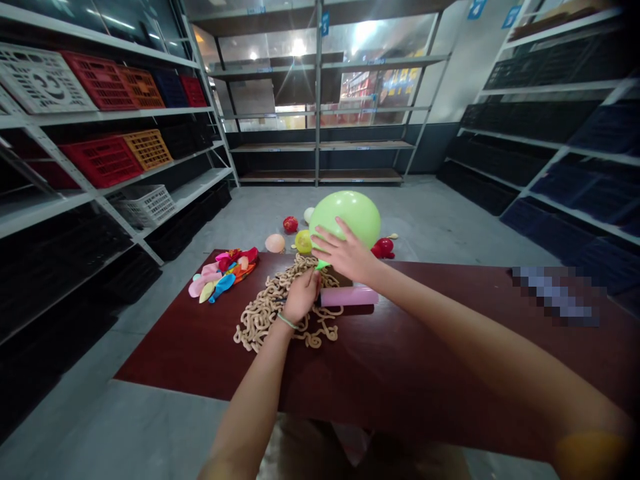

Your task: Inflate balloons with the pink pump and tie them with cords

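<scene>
While the right hand (345,252) lies spread wide on a pale green inflated balloon (350,220) at twelve o'clock, the left hand (300,298) curls beside the end of a pink cylinder (349,297) (whether it grips anything, I can't tell), above a knobbly tan cord (270,313) on a dark red table (200,360). Deflated balloons (223,273) lie at ten o'clock, and beyond stand shelves of plastic crates (103,160), their blue tags (325,23) too small to read.
</scene>
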`<state>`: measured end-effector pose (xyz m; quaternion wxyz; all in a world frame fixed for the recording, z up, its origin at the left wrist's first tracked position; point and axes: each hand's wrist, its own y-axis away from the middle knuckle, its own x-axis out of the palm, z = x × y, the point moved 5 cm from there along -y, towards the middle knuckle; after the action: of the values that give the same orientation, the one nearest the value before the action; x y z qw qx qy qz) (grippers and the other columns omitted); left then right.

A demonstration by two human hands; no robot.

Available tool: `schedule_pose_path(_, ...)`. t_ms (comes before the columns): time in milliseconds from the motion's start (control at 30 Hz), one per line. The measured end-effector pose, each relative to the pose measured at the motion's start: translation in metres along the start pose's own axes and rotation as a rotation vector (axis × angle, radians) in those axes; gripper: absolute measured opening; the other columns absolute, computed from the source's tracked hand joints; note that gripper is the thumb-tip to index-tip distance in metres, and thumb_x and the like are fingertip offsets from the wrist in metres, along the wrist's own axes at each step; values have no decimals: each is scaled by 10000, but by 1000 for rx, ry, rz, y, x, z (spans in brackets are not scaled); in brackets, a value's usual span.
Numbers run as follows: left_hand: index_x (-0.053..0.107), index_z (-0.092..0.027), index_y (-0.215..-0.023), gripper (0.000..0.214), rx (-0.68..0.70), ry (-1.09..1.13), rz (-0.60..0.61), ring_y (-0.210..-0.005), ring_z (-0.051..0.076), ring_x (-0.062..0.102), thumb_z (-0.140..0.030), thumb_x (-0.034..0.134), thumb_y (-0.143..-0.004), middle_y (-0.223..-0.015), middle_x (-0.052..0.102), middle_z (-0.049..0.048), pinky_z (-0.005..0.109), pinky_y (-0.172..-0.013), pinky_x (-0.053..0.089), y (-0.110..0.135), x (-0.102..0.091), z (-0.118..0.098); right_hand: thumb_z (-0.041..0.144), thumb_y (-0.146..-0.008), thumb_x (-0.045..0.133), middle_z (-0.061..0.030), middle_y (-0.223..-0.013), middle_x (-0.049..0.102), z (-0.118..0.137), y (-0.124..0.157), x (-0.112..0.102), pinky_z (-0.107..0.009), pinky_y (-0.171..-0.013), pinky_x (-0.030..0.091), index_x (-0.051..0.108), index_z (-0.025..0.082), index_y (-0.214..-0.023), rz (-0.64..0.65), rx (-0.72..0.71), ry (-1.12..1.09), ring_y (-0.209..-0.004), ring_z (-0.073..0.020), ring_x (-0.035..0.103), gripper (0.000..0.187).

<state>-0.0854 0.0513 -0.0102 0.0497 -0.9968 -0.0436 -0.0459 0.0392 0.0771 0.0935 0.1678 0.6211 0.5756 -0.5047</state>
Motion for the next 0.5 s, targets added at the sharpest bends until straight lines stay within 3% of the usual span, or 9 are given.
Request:
schedule_pose_path(100,516,-199,-693,381,-5,110,32,-398,93,386,-517,573,-896,-504,455,-36,214,-408,277,-2,4,2,70,-904,525,11,-1498,478,-9,7,-4,-664,-1198,70,557,307,-1347,-37,37,-55,-1471,-278,266,503)
schedule_pose_path(200,451,-205,-720,434,-42,263,31,-380,76,366,-596,524,-892,-505,409,-59,195,-381,278,-5,5,4,53,-912,509,20,-1536,425,-11,10,-9,-672,-1202,72,480,326,-1419,-51,54,-90,-1482,-278,237,577)
schedule_pose_path(333,511,-185,-763,398,-61,297,4,-431,78,457,-562,595,-857,-560,492,-37,178,-389,325,-7,1,3,44,-920,500,49,-1560,381,-7,7,-14,-684,-1198,83,377,377,-1477,-45,53,-115,-1488,-268,222,660)
schedule_pose_path(500,635,-142,-833,355,-84,295,2,-537,87,555,-487,703,-790,-716,647,35,183,-457,424,-8,-8,1,6,-887,536,51,-1576,351,-11,4,-16,-694,-1191,91,356,399,-1488,-57,60,-146,-1474,-293,256,740)
